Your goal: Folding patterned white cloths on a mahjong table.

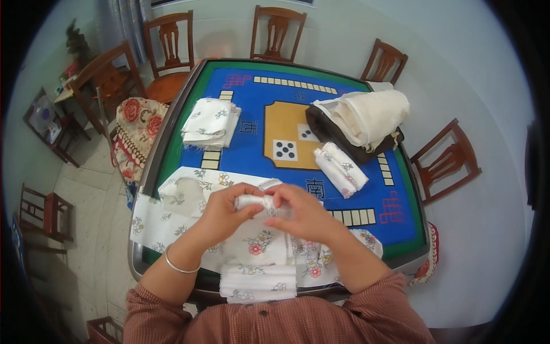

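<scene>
My left hand [223,213], with a silver-coloured bangle at the wrist, grips one end of a small white roll [251,200], either cloth or thread. The fingers of my right hand [303,211] pinch its other end, where a pale strip is partly hidden by them. Below both hands, white floral fabric [258,247] lies spread over the near part of the table. A pleated or rolled length of the same fabric [258,284] rests against my body at the table edge. Cut curved edges show in the cloth at the left.
The mahjong table [240,159] has a blue printed top. Folded floral fabric [210,122] sits at the left. A rolled floral bundle [341,170] lies right of centre, beside cream cloth [365,118] on a dark brown bundle [318,124]. Several wooden chairs [277,34] surround the table.
</scene>
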Demonstrator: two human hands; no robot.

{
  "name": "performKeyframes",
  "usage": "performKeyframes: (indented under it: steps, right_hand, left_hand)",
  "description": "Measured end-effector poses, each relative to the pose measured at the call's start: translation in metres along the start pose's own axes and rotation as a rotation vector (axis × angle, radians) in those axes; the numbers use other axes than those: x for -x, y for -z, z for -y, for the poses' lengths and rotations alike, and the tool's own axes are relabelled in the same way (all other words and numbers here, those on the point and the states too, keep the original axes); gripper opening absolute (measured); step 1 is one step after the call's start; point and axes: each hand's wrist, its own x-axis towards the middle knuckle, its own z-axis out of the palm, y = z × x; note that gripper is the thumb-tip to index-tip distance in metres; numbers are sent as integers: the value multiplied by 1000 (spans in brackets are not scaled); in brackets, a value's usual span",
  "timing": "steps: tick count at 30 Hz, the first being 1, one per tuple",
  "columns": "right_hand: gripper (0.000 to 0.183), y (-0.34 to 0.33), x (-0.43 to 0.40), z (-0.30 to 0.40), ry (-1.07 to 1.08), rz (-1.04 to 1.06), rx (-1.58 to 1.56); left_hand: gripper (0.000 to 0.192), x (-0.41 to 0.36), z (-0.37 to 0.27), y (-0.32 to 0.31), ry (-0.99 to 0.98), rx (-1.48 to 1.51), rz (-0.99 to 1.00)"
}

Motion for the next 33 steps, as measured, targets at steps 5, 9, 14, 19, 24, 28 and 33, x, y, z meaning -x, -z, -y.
performKeyframes:
  steps: [5, 9, 14, 19, 24, 28, 33]
  right_hand:
    - [22, -2, 4, 4, -108, -64, 162]
    - [20, 47, -5, -34, -184, -730, 486]
    - [20, 77, 18, -95, -420, -630, 833]
    - [24, 73, 10, -88, -430, -601, 934]
    - [23, 67, 12, -70, -291, -684, 994]
    - [22, 32, 4, -42, -75, -454, 527]
    - [16, -32, -6, -34, 66, -258, 489]
  left_hand:
    - [24, -1, 4, -3, -87, 53, 20]
    - [24, -4, 9, 17, -118, 389, -171]
    - [17, -12, 2, 17, -117, 423, -192]
    - [16, -12, 3, 25, -121, 428, -252]
    - [18, -14, 8, 28, -135, 373, -253]
    - [19, -15, 14, 33, -134, 319, -298]
    - [19, -20, 20, 33, -146, 182, -283]
